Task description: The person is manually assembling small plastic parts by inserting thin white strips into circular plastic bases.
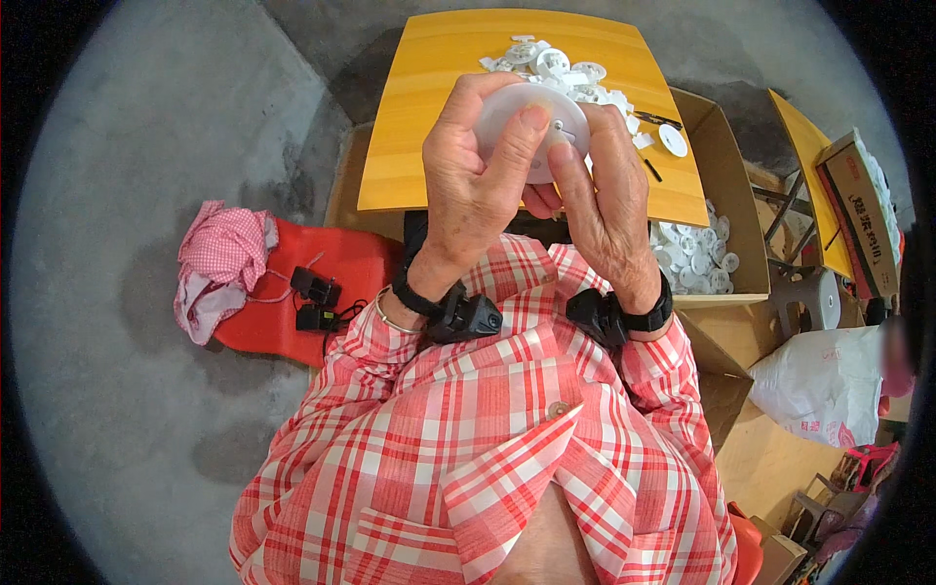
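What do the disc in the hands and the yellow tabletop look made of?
The disc looks like plastic, smooth and satin: even white with a soft sheen. The yellow tabletop seems wood or wood-look laminate, smooth-finished, with grain-like streaks.

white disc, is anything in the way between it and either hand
Nothing visible: the left hand and right hand hold the white disc directly, thumbs on its facing side. Its underside is hidden.

passage: left over yellow table [409, 117] | obstacles: white disc pile [552, 62] ahead, cardboard box [726, 171] right
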The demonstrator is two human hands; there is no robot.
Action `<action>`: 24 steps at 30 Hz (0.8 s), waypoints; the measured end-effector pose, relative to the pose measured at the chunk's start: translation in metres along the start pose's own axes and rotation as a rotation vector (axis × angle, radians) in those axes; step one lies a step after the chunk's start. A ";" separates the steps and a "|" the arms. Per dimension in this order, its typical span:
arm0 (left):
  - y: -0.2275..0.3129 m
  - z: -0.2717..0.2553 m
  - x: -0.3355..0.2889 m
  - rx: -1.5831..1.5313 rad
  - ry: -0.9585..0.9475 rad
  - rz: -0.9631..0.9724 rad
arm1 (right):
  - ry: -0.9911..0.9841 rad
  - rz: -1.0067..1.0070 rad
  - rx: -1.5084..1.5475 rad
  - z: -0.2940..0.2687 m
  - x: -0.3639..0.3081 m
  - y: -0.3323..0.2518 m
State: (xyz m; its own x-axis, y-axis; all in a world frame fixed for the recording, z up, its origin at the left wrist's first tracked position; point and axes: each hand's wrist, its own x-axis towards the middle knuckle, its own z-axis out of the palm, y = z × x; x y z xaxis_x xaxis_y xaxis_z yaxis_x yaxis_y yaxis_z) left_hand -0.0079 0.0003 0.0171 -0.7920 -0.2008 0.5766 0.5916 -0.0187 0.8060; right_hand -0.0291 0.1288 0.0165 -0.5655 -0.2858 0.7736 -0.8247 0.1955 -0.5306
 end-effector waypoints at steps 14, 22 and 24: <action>-0.024 -0.009 0.004 -0.222 -0.089 -0.217 | -0.061 -0.029 -0.120 0.003 -0.005 0.027; -0.020 -0.015 0.003 -0.194 -0.219 -0.283 | -0.222 0.055 -0.025 -0.013 -0.011 0.043; -0.020 -0.015 0.003 -0.152 -0.227 -0.228 | -0.201 0.043 -0.031 -0.013 -0.011 0.041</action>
State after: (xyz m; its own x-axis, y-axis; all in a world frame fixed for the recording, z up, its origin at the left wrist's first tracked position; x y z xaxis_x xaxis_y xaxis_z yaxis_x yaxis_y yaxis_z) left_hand -0.0198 -0.0144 0.0001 -0.9094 0.0474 0.4131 0.3982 -0.1869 0.8981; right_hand -0.0566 0.1518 -0.0094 -0.5912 -0.4572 0.6645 -0.8013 0.2394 -0.5482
